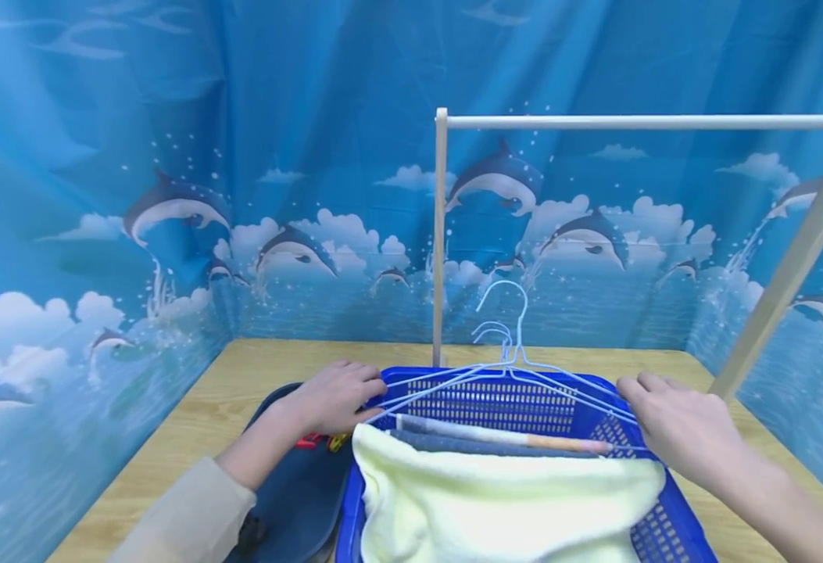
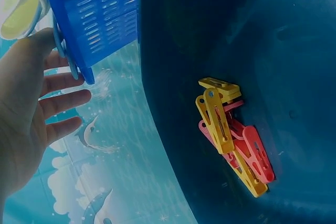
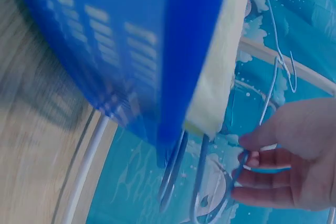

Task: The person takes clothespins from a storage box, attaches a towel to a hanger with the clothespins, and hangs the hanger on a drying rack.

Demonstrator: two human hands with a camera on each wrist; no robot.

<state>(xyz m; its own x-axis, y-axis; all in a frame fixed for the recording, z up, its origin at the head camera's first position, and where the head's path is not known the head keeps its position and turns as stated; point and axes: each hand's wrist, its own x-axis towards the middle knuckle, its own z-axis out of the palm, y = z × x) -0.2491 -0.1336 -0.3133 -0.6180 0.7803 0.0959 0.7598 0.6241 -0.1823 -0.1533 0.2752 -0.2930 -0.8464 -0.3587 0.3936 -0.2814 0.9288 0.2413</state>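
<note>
Several light-blue wire clothes hangers [image 1: 520, 336] stand grouped over a blue plastic basket [image 1: 538, 410], hooks upward. A pale yellow towel [image 1: 517, 500] drapes over the nearest one; behind it are a dark blue cloth [image 1: 446, 443] and a light patterned cloth [image 1: 481, 430]. My left hand [image 1: 334, 395] pinches hanger wire at the left end, thumb against it, the other fingers fairly straight in the left wrist view. At the opposite end, my right hand [image 1: 685, 430] grips hanger wire between thumb and curled fingers. How many hangers each hand holds is unclear.
Left of the basket sits a dark blue tub [image 1: 298, 493] containing yellow clothespins [image 2: 216, 121] and red clothespins [image 2: 257, 153]. Behind, a rack with a white horizontal bar [image 1: 650, 122] and wooden posts [image 1: 440, 234] stands on the wooden table [image 1: 270, 356]. Dolphin-print curtain [image 1: 348, 117] surrounds it.
</note>
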